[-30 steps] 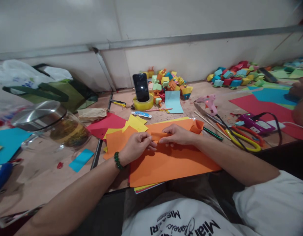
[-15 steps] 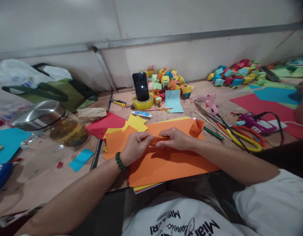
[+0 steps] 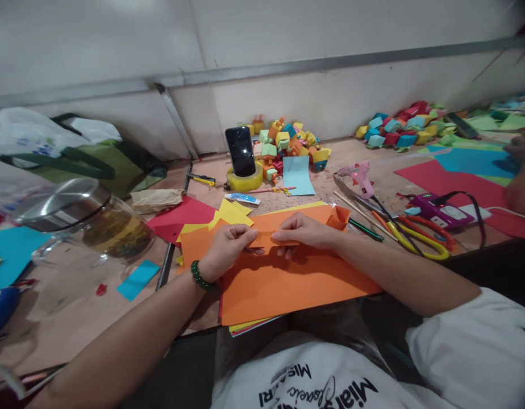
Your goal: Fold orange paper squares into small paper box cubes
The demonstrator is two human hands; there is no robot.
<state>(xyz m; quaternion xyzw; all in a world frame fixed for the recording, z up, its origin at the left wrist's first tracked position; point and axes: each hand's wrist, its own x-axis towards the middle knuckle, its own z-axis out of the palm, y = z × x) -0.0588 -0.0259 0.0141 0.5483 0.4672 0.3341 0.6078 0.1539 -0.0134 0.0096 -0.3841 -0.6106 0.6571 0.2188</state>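
Both hands pinch one small orange paper piece (image 3: 269,241) between them — the left hand (image 3: 225,250) grips its left end, the right hand (image 3: 303,232) its right end. The piece is held just above a large orange sheet (image 3: 288,281) lying at the near edge of the counter (image 3: 75,318) — a folded orange box (image 3: 338,216) sits just beyond the right hand.

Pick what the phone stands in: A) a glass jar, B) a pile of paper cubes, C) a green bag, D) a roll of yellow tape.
D: the phone stands upright in the hole of the yellow tape roll, with the paper cubes beside it to the right.
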